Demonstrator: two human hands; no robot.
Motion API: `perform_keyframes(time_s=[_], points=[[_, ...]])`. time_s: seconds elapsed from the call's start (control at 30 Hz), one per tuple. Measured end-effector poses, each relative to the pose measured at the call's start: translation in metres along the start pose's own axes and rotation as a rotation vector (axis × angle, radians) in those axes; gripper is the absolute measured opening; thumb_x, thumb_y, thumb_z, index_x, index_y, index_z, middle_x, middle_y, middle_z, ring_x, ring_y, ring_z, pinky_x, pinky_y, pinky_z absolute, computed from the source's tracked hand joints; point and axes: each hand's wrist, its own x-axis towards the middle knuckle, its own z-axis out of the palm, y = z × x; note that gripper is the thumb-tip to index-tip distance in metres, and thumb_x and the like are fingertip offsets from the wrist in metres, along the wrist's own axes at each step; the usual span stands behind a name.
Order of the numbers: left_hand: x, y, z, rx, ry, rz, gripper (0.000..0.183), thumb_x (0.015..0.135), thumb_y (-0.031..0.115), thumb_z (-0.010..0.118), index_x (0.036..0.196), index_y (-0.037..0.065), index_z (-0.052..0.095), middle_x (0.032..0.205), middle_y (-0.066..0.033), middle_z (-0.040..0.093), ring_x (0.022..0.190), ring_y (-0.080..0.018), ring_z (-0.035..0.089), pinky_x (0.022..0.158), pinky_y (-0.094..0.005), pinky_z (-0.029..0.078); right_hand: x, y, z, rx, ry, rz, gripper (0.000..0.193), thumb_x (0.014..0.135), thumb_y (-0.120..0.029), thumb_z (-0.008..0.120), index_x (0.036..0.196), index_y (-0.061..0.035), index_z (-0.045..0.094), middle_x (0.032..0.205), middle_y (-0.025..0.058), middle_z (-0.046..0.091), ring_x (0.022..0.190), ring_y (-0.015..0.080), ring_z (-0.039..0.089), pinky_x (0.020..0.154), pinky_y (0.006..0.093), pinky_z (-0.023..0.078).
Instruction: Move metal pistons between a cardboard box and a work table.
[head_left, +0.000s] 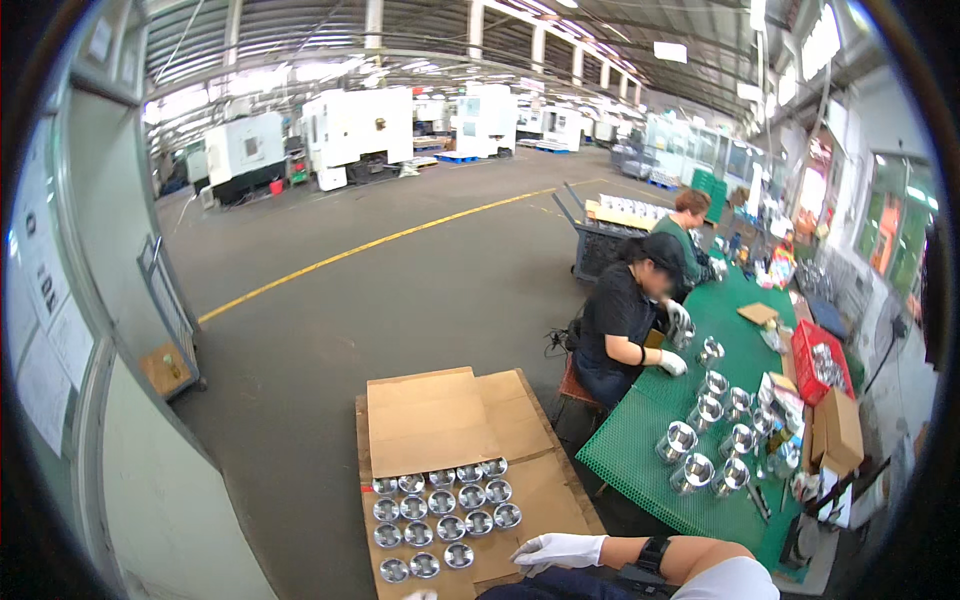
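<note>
My right hand, in a white glove, reaches in from the lower edge over the cardboard, just right of the nearest row of metal pistons. Its fingers are loosely stretched, with nothing visible in them. Several shiny pistons stand in rows on a cardboard sheet. Another brown cardboard sheet lies behind the rows, at their far edge. Only a white sliver of my left hand shows at the bottom edge, below the pistons; its fingers are hidden.
At right runs a green-topped table with several pistons, a red crate and an open cardboard box. Two people sit at its left side. A wheeled cart stands behind them; a cabinet is at left.
</note>
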Motion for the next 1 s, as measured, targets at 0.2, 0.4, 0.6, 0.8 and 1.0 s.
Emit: perform_keyframes(time_s=[0.2,0.4,0.6,0.8,1.0], points=[[-0.080,-0.131,0.018,0.563,-0.159,0.025,0.031,0.090,0.030,0.049,0.090,0.004,0.065,0.090,-0.0193,0.065,0.076,-0.0371,0.062,0.068,-0.0475,0.050,0.012,-0.001,-0.008,-0.330,0.029,-0.456,0.046,0.093,-0.037,0.056,0.122,-0.0009,0.056,0.111,0.0053,0.062,0.101,0.0133,0.056,0.091,0.0288,0.045],[-0.047,-0.086,-0.013,0.611,-0.217,0.069,0.028,0.089,0.028,0.049,0.087,0.004,0.064,0.087,-0.0191,0.065,0.074,-0.0363,0.062,0.067,-0.0472,0.050,0.003,-0.017,-0.028,-0.055,0.205,-0.528,0.059,0.094,-0.035,0.053,0.138,0.0013,0.039,0.113,0.0091,0.057,0.098,0.0126,0.051,0.087,0.0267,0.043],[-0.018,-0.070,-0.027,0.640,-0.242,0.161,0.026,0.088,0.026,0.050,0.085,0.004,0.064,0.084,-0.0188,0.064,0.072,-0.0356,0.061,0.066,-0.0468,0.050,-0.078,-0.115,-0.079,0.512,0.584,-1.179,0.061,0.094,-0.020,0.055,0.145,-0.0060,0.026,0.097,0.0016,0.053,0.081,0.0126,0.050,0.074,0.0305,0.046],[0.039,-0.006,-0.013,0.130,-0.039,-0.031,0.020,0.087,0.023,0.050,0.080,0.007,0.062,0.076,-0.0184,0.061,0.070,-0.0349,0.061,0.063,-0.0487,0.049,0.000,-0.004,-0.061,-0.337,0.393,-0.655,0.030,0.088,-0.035,0.062,0.089,-0.0049,0.062,0.072,0.0033,0.057,0.069,0.0154,0.054,0.063,0.0320,0.047],[0.059,-0.023,-0.015,0.738,-0.372,0.485,0.024,0.089,0.027,0.047,0.085,0.010,0.064,0.087,-0.0194,0.065,0.078,-0.0367,0.063,0.067,-0.0468,0.050,0.001,0.149,0.011,-0.537,0.259,-0.646,0.029,0.092,-0.029,0.048,0.086,-0.0049,0.064,0.080,0.0180,0.063,0.072,0.0335,0.058,0.070,0.0421,0.045]])
